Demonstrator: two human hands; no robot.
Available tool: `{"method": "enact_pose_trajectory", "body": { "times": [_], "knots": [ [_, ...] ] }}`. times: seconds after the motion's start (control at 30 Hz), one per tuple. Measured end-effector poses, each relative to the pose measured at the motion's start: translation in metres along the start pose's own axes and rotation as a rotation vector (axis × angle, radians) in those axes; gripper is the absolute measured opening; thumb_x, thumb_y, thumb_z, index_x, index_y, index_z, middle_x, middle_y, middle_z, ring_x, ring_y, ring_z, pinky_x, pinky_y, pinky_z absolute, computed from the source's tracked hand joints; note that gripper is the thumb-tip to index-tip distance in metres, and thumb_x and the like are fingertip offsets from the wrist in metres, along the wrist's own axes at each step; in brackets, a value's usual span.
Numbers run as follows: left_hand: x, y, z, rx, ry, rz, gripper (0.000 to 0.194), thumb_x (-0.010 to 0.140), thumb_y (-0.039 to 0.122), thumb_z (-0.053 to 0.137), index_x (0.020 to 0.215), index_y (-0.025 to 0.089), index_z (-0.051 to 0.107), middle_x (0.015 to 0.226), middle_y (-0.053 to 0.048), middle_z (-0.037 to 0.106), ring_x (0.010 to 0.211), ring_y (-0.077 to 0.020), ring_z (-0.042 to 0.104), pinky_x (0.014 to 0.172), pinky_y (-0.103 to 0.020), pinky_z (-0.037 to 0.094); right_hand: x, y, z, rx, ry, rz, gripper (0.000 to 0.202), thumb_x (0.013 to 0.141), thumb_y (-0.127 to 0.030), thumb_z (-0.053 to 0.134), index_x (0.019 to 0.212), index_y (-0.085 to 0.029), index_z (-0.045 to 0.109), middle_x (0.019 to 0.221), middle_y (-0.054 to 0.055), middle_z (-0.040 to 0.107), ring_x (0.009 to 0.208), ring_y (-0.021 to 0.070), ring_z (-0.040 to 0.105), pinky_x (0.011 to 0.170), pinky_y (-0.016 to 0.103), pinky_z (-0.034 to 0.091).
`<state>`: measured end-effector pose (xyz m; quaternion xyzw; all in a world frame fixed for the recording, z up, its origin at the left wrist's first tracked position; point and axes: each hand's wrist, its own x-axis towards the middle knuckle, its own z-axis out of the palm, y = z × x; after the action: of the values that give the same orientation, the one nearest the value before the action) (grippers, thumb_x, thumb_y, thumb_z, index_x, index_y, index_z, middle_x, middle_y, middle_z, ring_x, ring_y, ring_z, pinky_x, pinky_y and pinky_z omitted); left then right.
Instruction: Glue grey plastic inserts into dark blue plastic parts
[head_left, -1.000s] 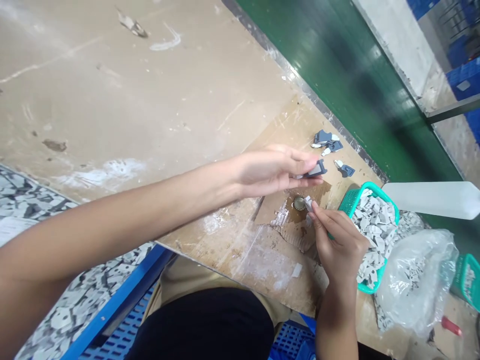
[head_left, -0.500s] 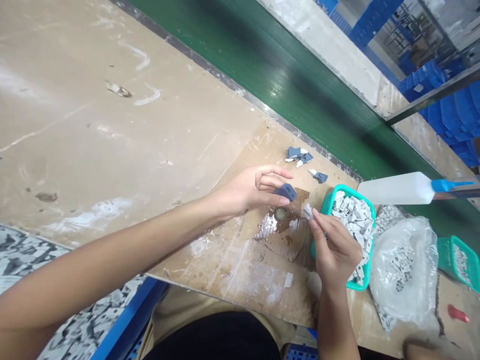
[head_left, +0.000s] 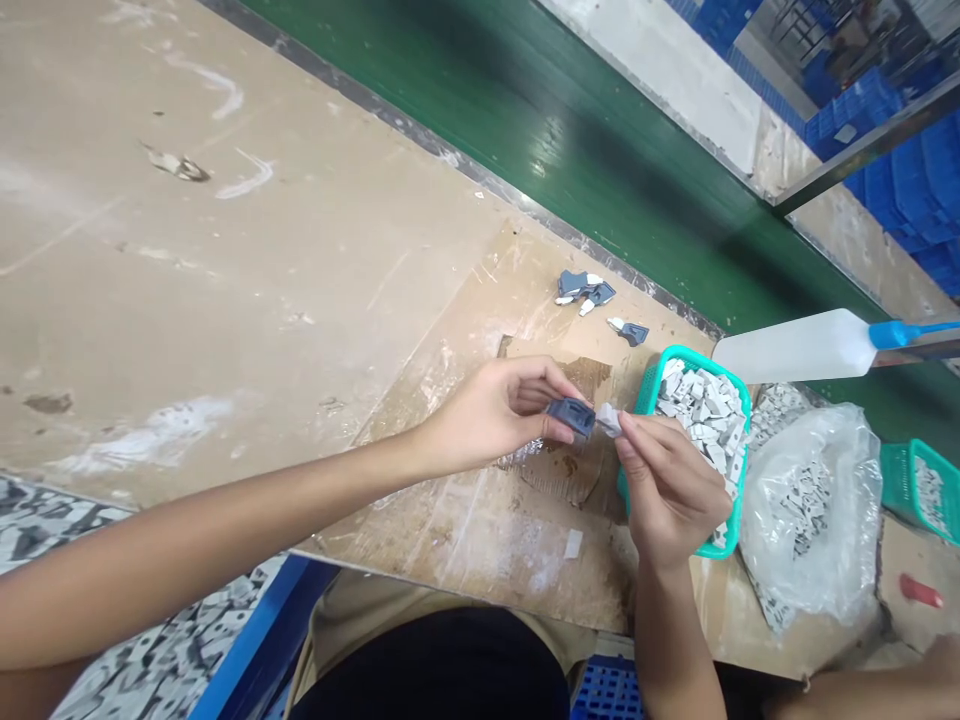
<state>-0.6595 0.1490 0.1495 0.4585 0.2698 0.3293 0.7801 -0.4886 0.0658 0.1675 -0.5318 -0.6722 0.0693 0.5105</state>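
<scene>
Pinched between the thumb and fingers of my left hand [head_left: 510,410] is a dark grey-blue plastic piece [head_left: 571,415] with a recess in it. My right hand [head_left: 671,480] grips a small light grey plastic piece [head_left: 608,420] in its fingertips. The two pieces meet or nearly meet end to end; I cannot tell whether they touch. Below them lies a scrap of brown cardboard [head_left: 592,465] with a wet, shiny patch. Beyond my hands sit several dark pieces with light tips [head_left: 585,290], and one more such piece [head_left: 628,331] lies apart.
A teal basket [head_left: 739,500] of light grey pieces stands beside my right hand. Behind it a white bottle [head_left: 799,346] with a blue nozzle lies tilted. Further right are a clear plastic bag [head_left: 847,500] of pieces and another teal basket [head_left: 896,475]. A green belt [head_left: 555,150] runs along the back.
My left hand has lowered and turned the dark piece, bringing it against or close to the light piece in my right hand. Another person's arm has come in at the lower right.
</scene>
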Motion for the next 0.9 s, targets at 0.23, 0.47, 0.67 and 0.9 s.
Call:
{"method": "enact_pose_trajectory", "body": {
  "times": [0.23,0.47,0.67,0.9],
  "knots": [
    [0.004,-0.004,-0.003,-0.038,0.03,-0.02,0.036,0.062,0.013,0.084,0.083,0.014,0.055,0.089,-0.003,0.072,0.085,-0.0147,0.07,0.08,-0.028,0.055,0.001,0.002,-0.001,0.003,0.07,0.005,0.038,0.083,-0.004,0.065,0.11,-0.031,0.072,0.087,0.0,0.074,0.075,0.0175,0.066,0.067,0.037,0.055],
    [0.005,0.0,-0.008,-0.388,-0.103,-0.2,0.038,0.07,0.032,0.084,0.091,0.012,0.06,0.094,-0.008,0.072,0.078,-0.0142,0.07,0.072,-0.025,0.054,0.0,0.003,0.0,0.006,0.116,0.014,0.036,0.083,-0.005,0.065,0.108,-0.03,0.073,0.084,0.001,0.073,0.074,0.0173,0.066,0.065,0.036,0.054],
    [0.006,-0.001,-0.013,-0.523,-0.127,-0.269,0.033,0.074,0.03,0.081,0.093,0.01,0.063,0.091,-0.01,0.071,0.085,-0.0165,0.07,0.079,-0.026,0.055,0.0,0.004,-0.001,-0.012,0.134,0.019,0.034,0.083,-0.007,0.066,0.107,-0.031,0.073,0.083,0.0,0.073,0.072,0.0171,0.065,0.065,0.036,0.054],
    [0.005,0.003,-0.01,-0.502,-0.114,-0.288,0.026,0.077,0.021,0.078,0.089,0.014,0.056,0.099,-0.008,0.07,0.082,-0.0149,0.068,0.074,-0.026,0.049,0.0,0.003,-0.001,-0.002,0.142,0.038,0.035,0.083,-0.006,0.066,0.107,-0.031,0.073,0.082,0.0,0.073,0.072,0.0166,0.065,0.065,0.036,0.053]
  ]
}}
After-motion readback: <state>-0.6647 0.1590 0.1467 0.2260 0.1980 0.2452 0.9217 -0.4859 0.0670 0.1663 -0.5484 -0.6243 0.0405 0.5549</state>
